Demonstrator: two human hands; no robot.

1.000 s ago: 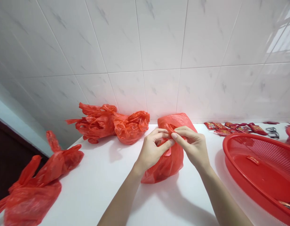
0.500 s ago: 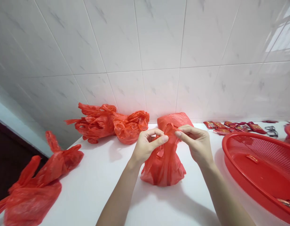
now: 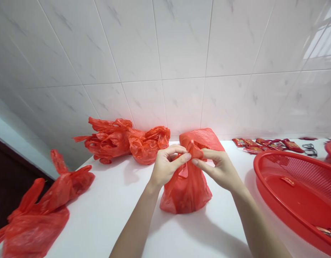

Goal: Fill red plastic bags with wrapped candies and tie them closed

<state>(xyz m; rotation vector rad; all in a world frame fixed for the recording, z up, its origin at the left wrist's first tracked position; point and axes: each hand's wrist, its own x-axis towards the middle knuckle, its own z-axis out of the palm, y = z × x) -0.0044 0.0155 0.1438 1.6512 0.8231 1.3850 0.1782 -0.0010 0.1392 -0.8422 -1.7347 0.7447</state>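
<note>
A red plastic bag [image 3: 185, 193] stands upright on the white table [image 3: 108, 211], bulging at its base and gathered at the top. My left hand [image 3: 169, 163] pinches the bag's neck between thumb and fingers on the left. On the other side, my right hand [image 3: 221, 166] grips the folded upper part of the same bag, thumb in front. What lies inside the bag is hidden by the red film. Just behind it, against the wall, lies another red plastic bag [image 3: 201, 137], partly covered by my hands.
Red bags, knotted [image 3: 71, 184] and crumpled [image 3: 111, 139], lie along the left and back. A red plastic basket [image 3: 272, 200] at right holds a few small packets. Red packets [image 3: 269, 144] and small dark metal-looking pieces [image 3: 310, 148] sit behind it. A tiled wall [image 3: 181, 53] bounds the back.
My right hand has moved left and slightly down, closer to my left hand, folding the bag's top inward. The left hand has barely moved.
</note>
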